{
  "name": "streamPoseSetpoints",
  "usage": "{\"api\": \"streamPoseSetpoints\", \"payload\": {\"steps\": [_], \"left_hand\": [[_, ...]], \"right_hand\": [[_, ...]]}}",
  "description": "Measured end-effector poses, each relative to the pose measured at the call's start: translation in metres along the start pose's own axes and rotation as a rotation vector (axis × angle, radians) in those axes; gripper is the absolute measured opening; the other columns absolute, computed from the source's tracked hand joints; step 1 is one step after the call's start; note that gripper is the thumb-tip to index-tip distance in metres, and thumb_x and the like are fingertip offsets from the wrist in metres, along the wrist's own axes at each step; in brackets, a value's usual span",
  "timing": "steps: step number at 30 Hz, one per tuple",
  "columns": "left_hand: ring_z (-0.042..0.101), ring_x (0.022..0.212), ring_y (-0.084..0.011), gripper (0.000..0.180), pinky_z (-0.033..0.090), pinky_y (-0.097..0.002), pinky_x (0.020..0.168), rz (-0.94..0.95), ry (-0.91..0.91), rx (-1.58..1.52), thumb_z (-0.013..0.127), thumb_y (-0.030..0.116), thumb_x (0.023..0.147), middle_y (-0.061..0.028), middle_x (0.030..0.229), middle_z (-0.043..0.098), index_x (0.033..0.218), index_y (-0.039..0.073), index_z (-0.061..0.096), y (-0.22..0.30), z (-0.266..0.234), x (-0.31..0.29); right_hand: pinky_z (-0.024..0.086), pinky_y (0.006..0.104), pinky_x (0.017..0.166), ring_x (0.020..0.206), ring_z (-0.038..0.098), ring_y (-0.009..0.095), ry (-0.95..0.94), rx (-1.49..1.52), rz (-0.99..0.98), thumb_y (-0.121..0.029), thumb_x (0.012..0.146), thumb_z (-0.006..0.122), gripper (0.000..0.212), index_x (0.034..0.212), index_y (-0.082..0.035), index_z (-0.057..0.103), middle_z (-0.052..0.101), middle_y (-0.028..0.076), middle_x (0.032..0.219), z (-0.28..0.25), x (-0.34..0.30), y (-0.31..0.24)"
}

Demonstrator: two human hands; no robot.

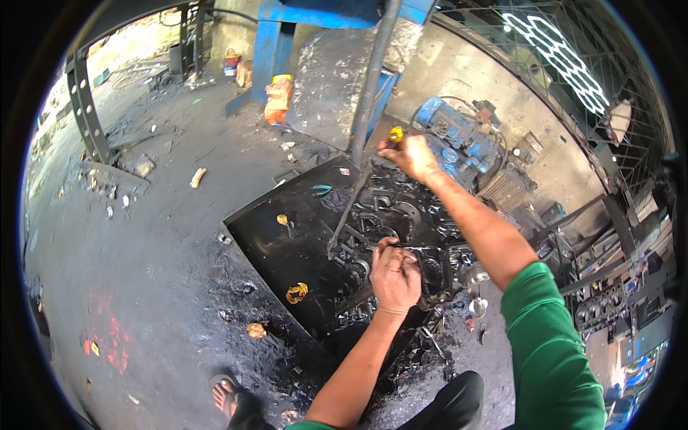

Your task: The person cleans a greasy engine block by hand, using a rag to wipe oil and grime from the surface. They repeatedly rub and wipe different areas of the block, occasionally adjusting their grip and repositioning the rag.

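My right hand (pixel 416 159) is raised over the far side of a black, oily tray (pixel 265 247). Its fingers close around a small yellow-and-dark object (pixel 395 134), whose kind I cannot make out. Lower and nearer, my left hand (pixel 395 278) rests on the oil-covered metal engine parts (pixel 408 215), fingers curled down among them. What lies under those fingers is hidden. Both hands are smeared with dark grease. A long metal bar (pixel 351 208) slants across the parts, left of my hands.
Crumpled brown-yellow scraps (pixel 297 292) lie in the tray, with a teal-handled tool (pixel 322 190) farther back. A blue motor unit (pixel 459 132) stands beyond my right hand. A blue steel frame (pixel 269 54) rises at the back. My sandalled foot (pixel 224 394) is near the tray.
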State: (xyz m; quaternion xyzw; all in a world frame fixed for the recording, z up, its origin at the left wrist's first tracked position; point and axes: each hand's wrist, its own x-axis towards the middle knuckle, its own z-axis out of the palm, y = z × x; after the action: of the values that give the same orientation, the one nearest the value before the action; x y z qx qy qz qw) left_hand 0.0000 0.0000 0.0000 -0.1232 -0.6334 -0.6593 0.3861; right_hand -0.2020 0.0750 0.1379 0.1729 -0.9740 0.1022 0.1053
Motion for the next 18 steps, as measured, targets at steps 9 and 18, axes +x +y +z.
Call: {"api": "streamPoseSetpoints", "payload": {"steps": [9, 18], "left_hand": [[0.058, 0.102, -0.0388, 0.011, 0.044, -0.0480, 0.092, -0.008, -0.040, 0.020, 0.049, 0.007, 0.080, -0.0117, 0.081, 0.062, 0.076, 0.003, 0.058, 0.003, 0.001, -0.001], [0.058, 0.102, -0.0369, 0.018, 0.044, -0.0469, 0.090, 0.014, -0.034, 0.028, 0.046, 0.006, 0.085, -0.0116, 0.077, 0.061, 0.073, 0.001, 0.059, 0.004, 0.001, 0.002]], "right_hand": [[0.052, 0.0415, 0.078, 0.086, 0.068, 0.031, -0.219, 0.007, -0.206, -0.031, 0.078, 0.078, 0.030, 0.097, -0.009, 0.071, 0.070, 0.018, 0.086, -0.026, 0.030, 0.003], [0.054, 0.0373, 0.066, 0.064, 0.068, 0.019, 0.380, 0.382, 0.342, -0.029, 0.081, 0.079, 0.026, 0.092, -0.007, 0.072, 0.068, 0.009, 0.070, 0.030, 0.005, 0.011]]}}
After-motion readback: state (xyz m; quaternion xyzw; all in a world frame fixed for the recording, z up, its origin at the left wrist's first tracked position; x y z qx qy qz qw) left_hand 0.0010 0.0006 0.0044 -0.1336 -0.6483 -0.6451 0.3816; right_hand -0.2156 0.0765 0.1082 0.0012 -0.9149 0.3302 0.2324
